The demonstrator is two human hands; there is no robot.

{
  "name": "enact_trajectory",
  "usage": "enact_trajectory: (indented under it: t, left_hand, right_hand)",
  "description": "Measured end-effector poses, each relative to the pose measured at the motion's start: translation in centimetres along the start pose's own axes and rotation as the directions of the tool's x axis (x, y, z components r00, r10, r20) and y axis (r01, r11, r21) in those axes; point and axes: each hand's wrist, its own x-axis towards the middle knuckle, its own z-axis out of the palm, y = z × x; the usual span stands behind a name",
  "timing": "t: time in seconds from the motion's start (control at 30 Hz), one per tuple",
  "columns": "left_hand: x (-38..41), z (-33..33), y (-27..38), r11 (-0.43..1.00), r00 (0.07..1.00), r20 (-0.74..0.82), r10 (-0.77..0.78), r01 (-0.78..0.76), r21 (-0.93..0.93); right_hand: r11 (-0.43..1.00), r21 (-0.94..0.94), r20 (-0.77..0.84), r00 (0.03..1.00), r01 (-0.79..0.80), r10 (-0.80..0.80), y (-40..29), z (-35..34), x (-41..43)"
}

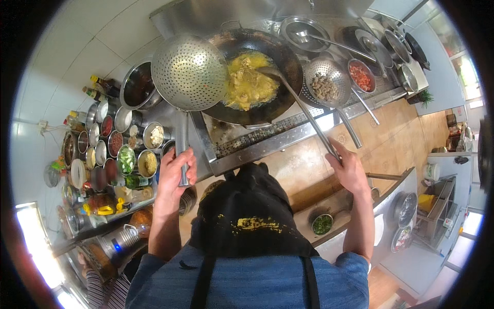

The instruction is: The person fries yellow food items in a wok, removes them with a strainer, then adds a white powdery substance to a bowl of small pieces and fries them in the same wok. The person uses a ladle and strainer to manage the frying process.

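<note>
My left hand (177,168) is closed around the tubular handle of a round perforated metal strainer (189,73). The strainer's bowl is raised over the left rim of a dark wok (283,61). In the wok, chunks of food, perhaps meat, sit in bubbling yellow oil (247,83). My right hand (349,170) grips the long handle of a metal cooking ladle (305,106). Its head reaches into the wok at the right edge of the food, partly sunk in the oil.
Right of the wok, a second strainer (328,83) holds small brownish pieces beside a bowl of chopped red pieces (362,76). Several seasoning tins (126,159) and bottles crowd the left counter. A steel pot (141,85) adjoins the wok. Another person's striped sleeve (102,287) shows lower left.
</note>
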Motion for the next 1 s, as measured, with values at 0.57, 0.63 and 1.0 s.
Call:
enact_trajectory:
  t: [0.57,0.63,1.0]
  left_hand:
    - [-0.9,0.2,-0.5,0.964,0.993,0.110,-0.054,0.080,-0.254]
    - [-1.0,0.4,-0.3,0.972,0.993,0.112,-0.041,0.066,-0.226]
    - [-1.3,-0.2,-0.3,0.986,0.998,0.063,0.001,0.010,-0.167]
  right_hand:
    - [0.887,-0.415,0.171,0.975,0.202,-0.142,-2.0,1.0,1.7]
    - [0.937,-0.275,0.135,0.974,0.215,-0.183,-0.7,4.5,3.4]
    - [0.770,0.578,0.249,0.957,-0.270,0.149,-1.6,7.6,3.8]
